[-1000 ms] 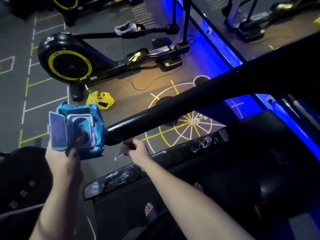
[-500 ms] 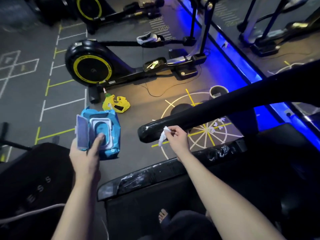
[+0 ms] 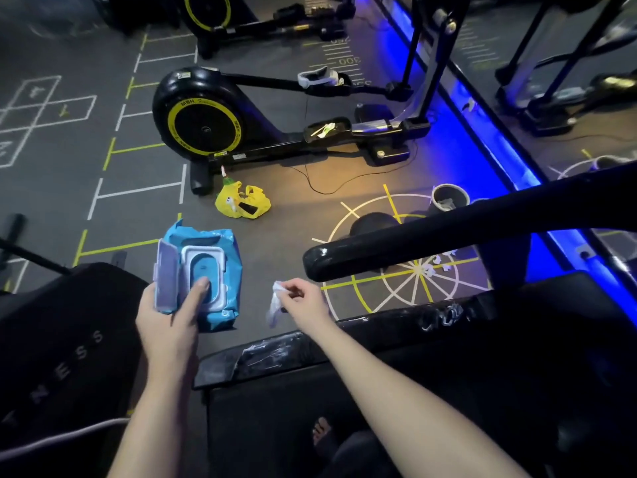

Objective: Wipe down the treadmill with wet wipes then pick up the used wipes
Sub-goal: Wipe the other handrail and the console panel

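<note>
My left hand [image 3: 172, 315] holds a blue pack of wet wipes [image 3: 213, 270] with its lid flipped open, thumb resting on the opening. My right hand [image 3: 303, 300] pinches a crumpled white wipe [image 3: 275, 301] that hangs down just left of and below the end of the treadmill's black handrail [image 3: 431, 236]. The hand is clear of the rail. The treadmill's side rail [image 3: 310, 353] runs below my forearms, with glossy smears on it. Several small white wipe scraps [image 3: 437, 267] lie on the floor past the handrail.
A black and yellow elliptical machine [image 3: 206, 122] stands on the floor ahead, a cable trailing from it. A yellow bag [image 3: 243, 201] lies near its base. A round bin [image 3: 450, 198] sits by the blue-lit strip. Another dark machine [image 3: 51, 357] is at my left. My bare foot [image 3: 322, 432] rests on the belt.
My right hand came off the handrail end and dropped down and left with the wipe. The view shifted so the handrail sits further right. The left hand keeps the pack.
</note>
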The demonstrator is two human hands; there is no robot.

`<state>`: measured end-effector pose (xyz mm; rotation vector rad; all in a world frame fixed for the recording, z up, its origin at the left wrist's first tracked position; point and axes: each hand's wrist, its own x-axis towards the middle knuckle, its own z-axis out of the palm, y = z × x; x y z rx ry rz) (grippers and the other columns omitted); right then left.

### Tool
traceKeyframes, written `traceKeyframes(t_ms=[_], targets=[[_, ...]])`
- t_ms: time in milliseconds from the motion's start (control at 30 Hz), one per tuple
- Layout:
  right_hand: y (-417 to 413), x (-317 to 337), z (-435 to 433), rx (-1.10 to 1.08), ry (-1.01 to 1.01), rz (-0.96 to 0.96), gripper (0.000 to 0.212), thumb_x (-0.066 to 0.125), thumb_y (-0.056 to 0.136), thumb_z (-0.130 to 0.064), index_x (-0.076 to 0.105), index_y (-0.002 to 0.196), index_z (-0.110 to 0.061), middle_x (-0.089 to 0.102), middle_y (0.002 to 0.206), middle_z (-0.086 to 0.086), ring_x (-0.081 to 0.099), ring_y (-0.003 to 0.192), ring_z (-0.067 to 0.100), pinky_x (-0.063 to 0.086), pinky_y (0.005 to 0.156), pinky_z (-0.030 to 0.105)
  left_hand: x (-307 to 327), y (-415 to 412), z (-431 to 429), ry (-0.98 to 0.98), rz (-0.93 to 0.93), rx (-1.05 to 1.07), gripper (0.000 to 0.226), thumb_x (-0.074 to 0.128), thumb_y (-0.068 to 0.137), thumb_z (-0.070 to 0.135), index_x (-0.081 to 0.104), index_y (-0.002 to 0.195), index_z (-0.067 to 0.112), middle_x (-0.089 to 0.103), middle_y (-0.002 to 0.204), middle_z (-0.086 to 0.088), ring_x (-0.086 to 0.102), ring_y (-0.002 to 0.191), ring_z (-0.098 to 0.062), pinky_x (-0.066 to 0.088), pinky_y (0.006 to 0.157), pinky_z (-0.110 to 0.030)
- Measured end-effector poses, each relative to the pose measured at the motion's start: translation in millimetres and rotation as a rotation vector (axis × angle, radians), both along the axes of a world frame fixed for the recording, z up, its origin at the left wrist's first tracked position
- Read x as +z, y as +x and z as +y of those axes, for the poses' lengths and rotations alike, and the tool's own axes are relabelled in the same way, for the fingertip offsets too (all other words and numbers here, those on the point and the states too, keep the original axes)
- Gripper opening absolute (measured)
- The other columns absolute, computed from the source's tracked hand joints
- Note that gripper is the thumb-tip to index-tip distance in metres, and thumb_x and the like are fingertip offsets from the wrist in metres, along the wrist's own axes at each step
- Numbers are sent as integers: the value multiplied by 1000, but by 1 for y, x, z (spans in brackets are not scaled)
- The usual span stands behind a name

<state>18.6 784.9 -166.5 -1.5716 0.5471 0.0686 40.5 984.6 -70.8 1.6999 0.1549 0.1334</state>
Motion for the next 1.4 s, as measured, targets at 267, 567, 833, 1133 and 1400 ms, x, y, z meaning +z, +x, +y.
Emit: traceKeyframes(t_ms=[267, 567, 833, 1133, 1400], targets=[[-11, 32, -69, -176, -645, -377, 22, 56, 82, -6, 74, 93, -13, 59, 94, -1, 54, 81, -1, 42, 75, 11, -21, 6, 5, -188, 24, 90, 30, 85, 85, 20, 69, 110, 24, 73, 106, 3, 69, 98, -17, 60, 87, -36], [12, -10, -119, 332, -1265, -461, 37, 49, 87, -18, 67, 116, -3, 63, 122, 13, 59, 113, 32, 48, 99, 45, -51, 4, 23, -241, 96, 151, 37, 85, 81, 21, 69, 115, 20, 75, 111, -5, 71, 98, -18, 59, 92, -45], [22, -35, -126, 572, -1514, -613, 49, 51, 105, -19, 42, 151, -5, 39, 159, 9, 38, 146, 31, 30, 120, 48, -59, -2, 42, -244, 132, 188, 42, 84, 86, 11, 65, 124, 11, 74, 113, -4, 72, 97, -12, 60, 86, -32], [56, -32, -101, 906, -1730, -769, 33, 45, 97, -5, 68, 118, 4, 68, 121, 18, 62, 120, 36, 31, 117, 45, -61, -4, 50, -161, 141, 189, 42, 86, 82, 24, 67, 119, 14, 75, 112, -6, 72, 96, -14, 59, 85, -34], [18, -43, -39, 1307, -1516, 79, 25, 54, 93, -3, 66, 115, -10, 63, 113, 8, 64, 106, 32, 45, 79, 36, -59, -16, 53, -95, 148, 177, 44, 84, 82, 26, 66, 117, 9, 73, 106, -1, 70, 90, -6, 54, 77, -24]])
